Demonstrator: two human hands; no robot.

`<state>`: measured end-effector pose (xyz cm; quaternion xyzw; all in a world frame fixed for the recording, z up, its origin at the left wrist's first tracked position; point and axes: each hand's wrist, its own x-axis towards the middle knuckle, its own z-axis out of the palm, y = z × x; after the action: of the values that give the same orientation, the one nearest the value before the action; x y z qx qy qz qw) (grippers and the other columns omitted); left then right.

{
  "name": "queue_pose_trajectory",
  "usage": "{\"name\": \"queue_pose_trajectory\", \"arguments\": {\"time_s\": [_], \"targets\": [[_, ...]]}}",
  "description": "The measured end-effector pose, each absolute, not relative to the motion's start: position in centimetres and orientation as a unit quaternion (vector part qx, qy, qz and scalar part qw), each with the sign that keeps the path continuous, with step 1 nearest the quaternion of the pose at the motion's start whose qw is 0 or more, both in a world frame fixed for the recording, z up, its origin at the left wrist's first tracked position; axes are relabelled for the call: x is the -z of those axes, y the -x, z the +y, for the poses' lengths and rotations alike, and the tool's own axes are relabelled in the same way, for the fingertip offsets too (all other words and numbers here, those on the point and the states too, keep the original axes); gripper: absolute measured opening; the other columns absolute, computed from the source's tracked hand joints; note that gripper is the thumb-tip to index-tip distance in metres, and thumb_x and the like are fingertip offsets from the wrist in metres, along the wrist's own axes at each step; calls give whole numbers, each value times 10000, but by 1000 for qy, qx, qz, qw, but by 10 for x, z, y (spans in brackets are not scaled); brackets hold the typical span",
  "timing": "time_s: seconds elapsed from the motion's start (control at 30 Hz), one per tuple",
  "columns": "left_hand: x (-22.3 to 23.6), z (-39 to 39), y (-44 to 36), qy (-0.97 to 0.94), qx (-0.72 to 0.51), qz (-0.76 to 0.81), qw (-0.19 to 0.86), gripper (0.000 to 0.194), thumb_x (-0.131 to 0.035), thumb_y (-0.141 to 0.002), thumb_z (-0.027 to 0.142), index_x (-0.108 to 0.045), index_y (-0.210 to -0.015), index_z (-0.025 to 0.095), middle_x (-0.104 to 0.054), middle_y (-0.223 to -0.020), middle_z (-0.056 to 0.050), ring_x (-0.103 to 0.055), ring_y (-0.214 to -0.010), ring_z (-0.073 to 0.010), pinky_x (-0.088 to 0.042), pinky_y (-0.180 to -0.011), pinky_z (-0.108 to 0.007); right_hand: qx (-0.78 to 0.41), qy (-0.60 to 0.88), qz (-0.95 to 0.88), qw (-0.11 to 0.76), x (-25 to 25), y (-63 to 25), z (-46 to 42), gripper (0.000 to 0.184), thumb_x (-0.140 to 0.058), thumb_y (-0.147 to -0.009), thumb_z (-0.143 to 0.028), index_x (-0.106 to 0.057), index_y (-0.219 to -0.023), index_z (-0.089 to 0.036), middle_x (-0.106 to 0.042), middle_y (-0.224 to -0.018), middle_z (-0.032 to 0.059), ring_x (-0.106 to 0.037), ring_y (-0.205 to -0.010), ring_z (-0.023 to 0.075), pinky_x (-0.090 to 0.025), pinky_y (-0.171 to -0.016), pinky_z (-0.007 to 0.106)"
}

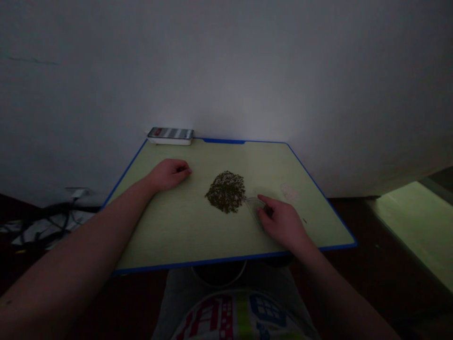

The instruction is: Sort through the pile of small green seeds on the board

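Note:
A heap of small dark-green grains mixed with pale ones [226, 192] lies in the middle of the pale-green tabletop [187, 231]. To its right, my right hand [283, 222] is closed on a clear protractor [254, 204], a thin curved plastic piece whose left tip touches the heap's edge. My left hand [169, 174] rests on the table left of the heap, apart from it, its fingers curled in with nothing visible in them. Beyond my right hand is a small spread of pale grains [289, 191].
A phone [170, 133] lies on a white box at the far left corner, by the wall. A small dark sliver [305, 220] lies right of my right hand. Cables and a plug [79, 192] are at the left; a round container [219, 276] sits below the near edge.

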<state>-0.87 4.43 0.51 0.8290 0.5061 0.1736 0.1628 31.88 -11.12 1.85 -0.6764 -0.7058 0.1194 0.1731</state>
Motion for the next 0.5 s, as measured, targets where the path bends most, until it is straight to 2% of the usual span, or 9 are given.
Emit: {"name": "queue_pose_trajectory", "arguments": {"time_s": [0.5], "targets": [[-9, 41, 6, -831, -170, 507, 155, 360, -443, -816, 460, -628, -756, 157, -574, -611, -11, -497, -578, -143, -343, -558, -265, -121, 674, -708, 173, -21, -328, -117, 456, -477, -848, -324, -619, -1248, -158, -699, -671, 40, -599, -574, 178, -405, -543, 283]]}}
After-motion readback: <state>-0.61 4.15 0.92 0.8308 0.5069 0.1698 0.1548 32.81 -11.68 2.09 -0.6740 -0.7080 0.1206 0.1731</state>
